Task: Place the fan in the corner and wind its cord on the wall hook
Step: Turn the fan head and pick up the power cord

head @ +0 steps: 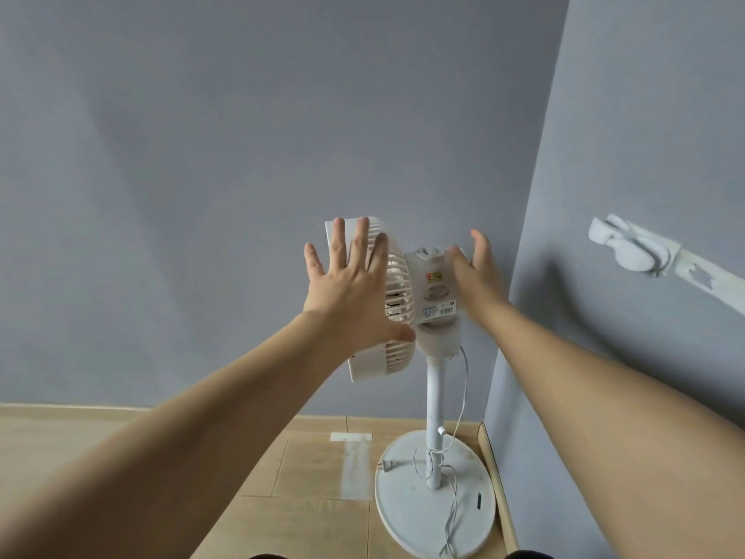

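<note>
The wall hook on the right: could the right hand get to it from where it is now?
Probably yes. The right hand is open beside the fan, holding nothing, and only bare wall lies between it and the wall hook.

Your fan (pixel 437 292): smooth white plastic, slight sheen; base (pixel 433 514) matt, scuffed. Cord (pixel 463 397) thin, glossy, probably rubber or PVC. Wall hook (pixel 629 246) smooth plastic. Walls (pixel 242 135) matt paint. Floor (pixel 314 470) wood-look, low sheen.

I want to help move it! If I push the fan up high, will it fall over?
Probably it would wobble: the fan has a big head on a thin pole. Its wide round base likely steadies it. The loose cord looks floppy and could snag.
</note>
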